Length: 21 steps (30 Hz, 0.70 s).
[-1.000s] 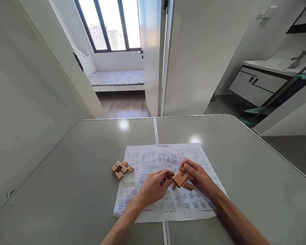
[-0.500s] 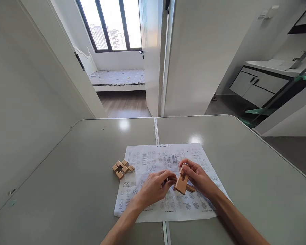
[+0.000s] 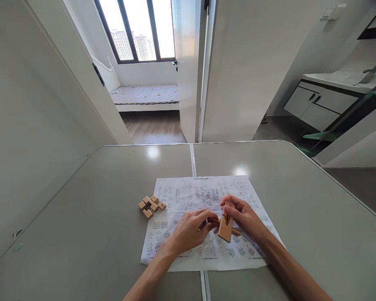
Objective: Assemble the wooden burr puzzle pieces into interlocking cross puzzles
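Over a printed paper sheet (image 3: 188,251) covered in small diagrams, my right hand (image 3: 246,217) pinches a notched wooden puzzle block (image 3: 225,230) between thumb and fingers. Another wooden piece (image 3: 236,232) sticks out crosswise behind that block. My left hand (image 3: 192,229) is closed at the block's left side, its fingertips pinching the end of a wooden piece that they mostly hide. To the left, more wooden puzzle pieces (image 3: 149,203) lie in a small cluster, partly on the sheet's left edge.
The grey table (image 3: 90,217) has a pale seam (image 3: 192,161) running down its middle. Beyond its far edge are an open door (image 3: 188,71), a bed (image 3: 147,94) and a window. A sink cabinet (image 3: 319,102) stands at the right.
The held wooden block has turned slightly more upright and shifted a little right and down. Both hands stay in nearly the same place.
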Available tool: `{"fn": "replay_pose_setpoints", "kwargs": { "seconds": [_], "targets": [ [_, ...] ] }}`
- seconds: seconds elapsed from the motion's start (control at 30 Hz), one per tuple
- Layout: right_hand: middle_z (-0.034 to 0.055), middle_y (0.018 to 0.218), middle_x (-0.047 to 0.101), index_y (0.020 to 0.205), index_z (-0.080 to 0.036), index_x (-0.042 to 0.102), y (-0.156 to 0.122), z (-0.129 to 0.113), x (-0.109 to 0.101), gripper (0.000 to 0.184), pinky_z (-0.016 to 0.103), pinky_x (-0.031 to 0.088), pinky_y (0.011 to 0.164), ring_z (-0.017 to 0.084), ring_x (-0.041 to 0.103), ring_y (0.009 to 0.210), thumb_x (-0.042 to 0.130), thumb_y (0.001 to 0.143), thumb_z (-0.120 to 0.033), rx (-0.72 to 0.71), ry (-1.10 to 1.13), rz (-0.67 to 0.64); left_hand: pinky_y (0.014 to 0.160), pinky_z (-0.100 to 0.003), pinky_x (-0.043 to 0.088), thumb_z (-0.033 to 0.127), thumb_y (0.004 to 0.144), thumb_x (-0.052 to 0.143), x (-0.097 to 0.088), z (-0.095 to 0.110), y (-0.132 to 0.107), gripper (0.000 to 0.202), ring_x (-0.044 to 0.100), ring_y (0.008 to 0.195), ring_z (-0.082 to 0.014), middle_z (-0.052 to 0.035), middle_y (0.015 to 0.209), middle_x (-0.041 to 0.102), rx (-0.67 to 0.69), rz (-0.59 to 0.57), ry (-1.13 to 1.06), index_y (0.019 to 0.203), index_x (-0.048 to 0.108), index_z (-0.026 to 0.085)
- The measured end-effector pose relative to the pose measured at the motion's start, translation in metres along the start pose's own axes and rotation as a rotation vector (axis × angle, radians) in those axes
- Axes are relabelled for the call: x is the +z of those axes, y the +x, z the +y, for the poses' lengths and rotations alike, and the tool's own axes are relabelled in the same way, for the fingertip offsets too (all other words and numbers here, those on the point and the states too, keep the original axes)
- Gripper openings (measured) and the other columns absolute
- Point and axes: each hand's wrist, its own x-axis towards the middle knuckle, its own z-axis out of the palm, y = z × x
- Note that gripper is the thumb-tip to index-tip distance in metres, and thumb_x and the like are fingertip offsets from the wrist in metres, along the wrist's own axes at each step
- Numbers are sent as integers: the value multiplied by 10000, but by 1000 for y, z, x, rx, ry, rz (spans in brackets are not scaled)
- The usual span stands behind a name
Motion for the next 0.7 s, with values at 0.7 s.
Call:
{"fn": "replay_pose_setpoints", "kwargs": {
  "seconds": [0.7],
  "targets": [
    [-10,773,628,1023,-220,694,2,-10,8,418,249,439,591,142,575,657,750,877,-609,181,64,-88,627,-252,424,262,1081,458,0,0,0,212,686,753,-154,-42,1036,779,25,6,114,1207,625,226]
  ]
}}
